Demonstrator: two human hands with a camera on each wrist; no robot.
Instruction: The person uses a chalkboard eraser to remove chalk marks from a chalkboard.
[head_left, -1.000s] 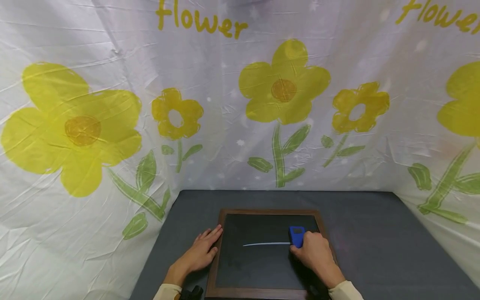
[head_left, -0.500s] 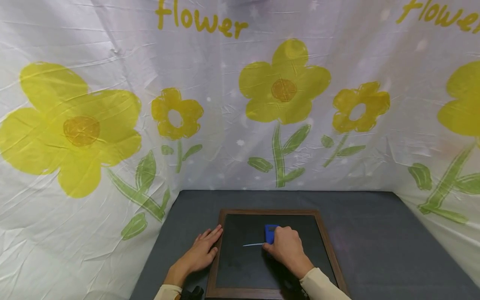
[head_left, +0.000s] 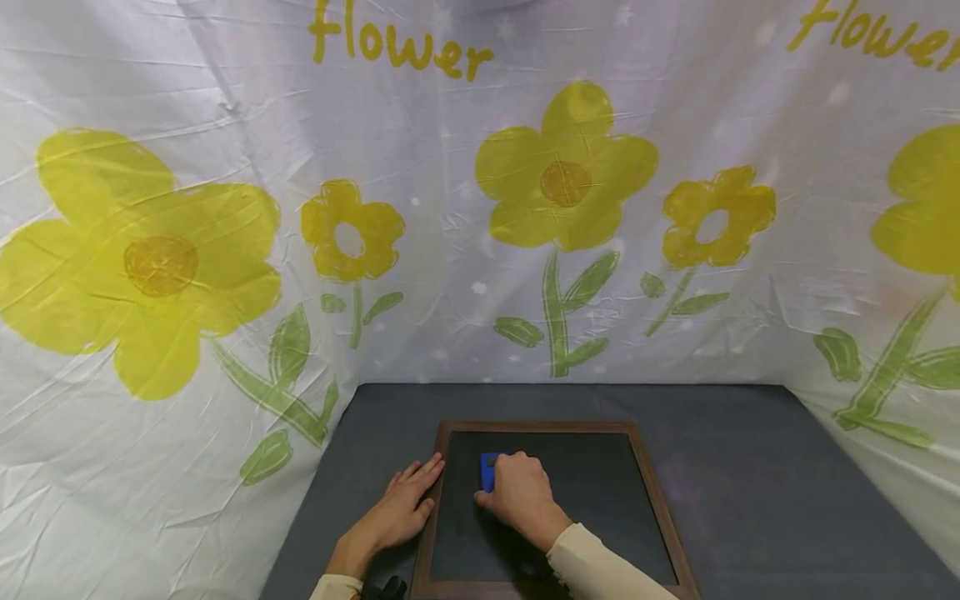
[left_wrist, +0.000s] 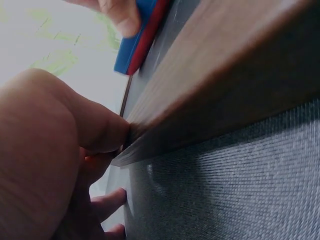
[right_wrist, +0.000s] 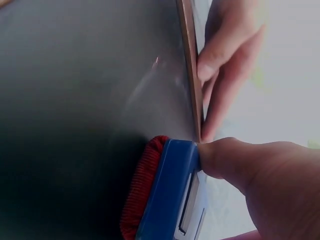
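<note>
A small chalkboard (head_left: 577, 508) with a brown wooden frame lies flat on the dark cloth. My right hand (head_left: 521, 496) grips a blue chalkboard eraser (head_left: 488, 472) over the left part of the board. In the right wrist view the eraser (right_wrist: 167, 190) shows a ribbed red pad turned to the black surface, with my thumb (right_wrist: 225, 157) on its blue body. Outstretched fingers of my left hand (head_left: 393, 512) touch the left side of the frame. The left wrist view has this hand (left_wrist: 60, 145) against the frame's outer edge (left_wrist: 200, 85).
Dark grey cloth (head_left: 750, 492) covers the table around the board. Behind and beside it hangs a white curtain (head_left: 442, 317) printed with yellow flowers. A black object (head_left: 386, 588) sits by the left wrist at the bottom edge.
My right hand has slid the eraser leftwards across the board. The pale chalk line shortened from its right end and no longer shows. The left hand has stayed at the frame.
</note>
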